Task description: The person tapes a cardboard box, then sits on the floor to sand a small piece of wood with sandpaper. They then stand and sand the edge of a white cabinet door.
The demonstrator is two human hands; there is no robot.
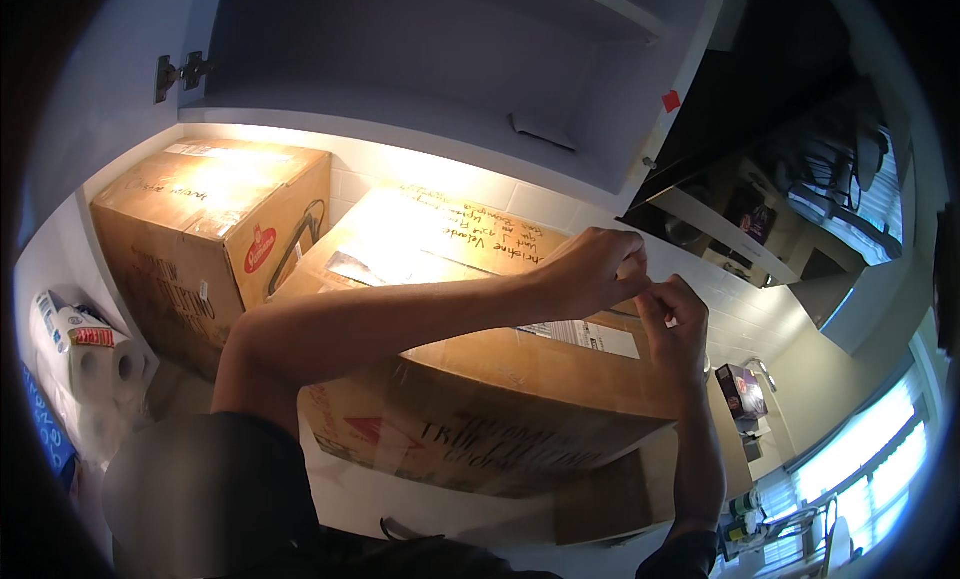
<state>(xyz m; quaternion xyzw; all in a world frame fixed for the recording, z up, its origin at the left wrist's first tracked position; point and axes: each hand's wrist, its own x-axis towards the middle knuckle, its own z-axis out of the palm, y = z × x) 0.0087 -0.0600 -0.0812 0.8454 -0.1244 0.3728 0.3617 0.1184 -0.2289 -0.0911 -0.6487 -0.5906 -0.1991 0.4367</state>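
Large carton (500,399) — beneath both hands (590,274)

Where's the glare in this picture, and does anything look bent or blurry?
Head view: glare washes out part of the large box, below the open cabinet, whose inside is dim; head view: the window at lower right is overexposed; head view: straight edges bow toward the dark rim; head view: a round patch beside the black sleeve is blurred.

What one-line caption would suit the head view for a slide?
Left hand and right hand close together over a large cardboard box, near an open wall cabinet.
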